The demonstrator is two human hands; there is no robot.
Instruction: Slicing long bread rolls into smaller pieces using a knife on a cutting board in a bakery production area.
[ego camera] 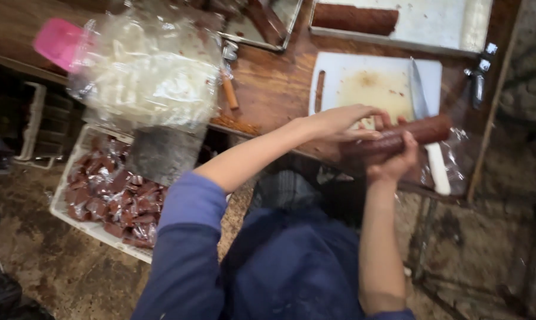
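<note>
Head view, right hand: the right hand point(392, 163) was closed from below around a long dark red-brown roll point(398, 139), fingers curled up over its near side.
Head view, left hand: the left hand point(342, 122) lay over the top of the same roll at its left end, fingers stretched out flat along it, pressing rather than clenched.
Roll: it was held level just above the near edge of the wooden table point(274, 89), in front of the white cutting board point(351, 77); whether a clear wrap covered it I could not tell.
Cutting board: it carried yellowish smears, and a knife point(419, 98) lay along its right side, its white handle reaching off the near edge.
Beyond the board: a metal tray point(475, 26) held a second dark roll point(354, 18).
Left of the hands: a heap of clear plastic bags point(149, 71) sat on the table, with a pink object point(58, 41) beside it.
Lower left: a white crate point(72, 213) stood on the floor, filled with wrapped reddish-brown pieces point(114, 198).
Person: blue sleeves and a blue garment filled the bottom of the view.
</note>
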